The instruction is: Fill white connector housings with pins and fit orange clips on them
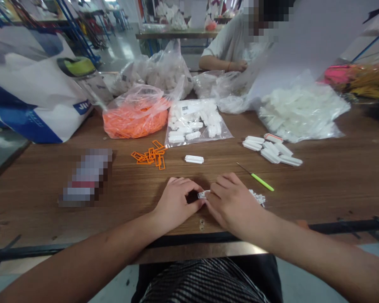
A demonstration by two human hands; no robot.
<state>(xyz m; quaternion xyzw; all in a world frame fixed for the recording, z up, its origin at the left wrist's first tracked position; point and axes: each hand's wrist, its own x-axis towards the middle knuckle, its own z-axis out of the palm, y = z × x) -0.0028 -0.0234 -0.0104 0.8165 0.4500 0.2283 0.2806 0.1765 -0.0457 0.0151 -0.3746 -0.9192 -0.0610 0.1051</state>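
Note:
Between my two hands, just above the table's front part, is a small white plastic piece [202, 195], partly covered by my fingers. My left hand [178, 201] pinches its left end between thumb and forefinger. From the other side my right hand [232, 201] closes on it and hides most of it. Beyond my hands lies a single white oblong plastic part [194, 159]. A loose pile of orange rectangular frames [150, 155] is to its left. Right of my right hand are small white pieces [258, 198], partly hidden, and a thin pointed tool with a green handle [262, 182].
Several white oblong parts [270, 150] lie at the right. Behind stand bags of orange frames [135, 115], white parts [192, 122] and translucent pieces [300, 109]. A bottle [91, 82] and a blurred-out object [86, 176] are at the left. Another person [224, 46] sits opposite.

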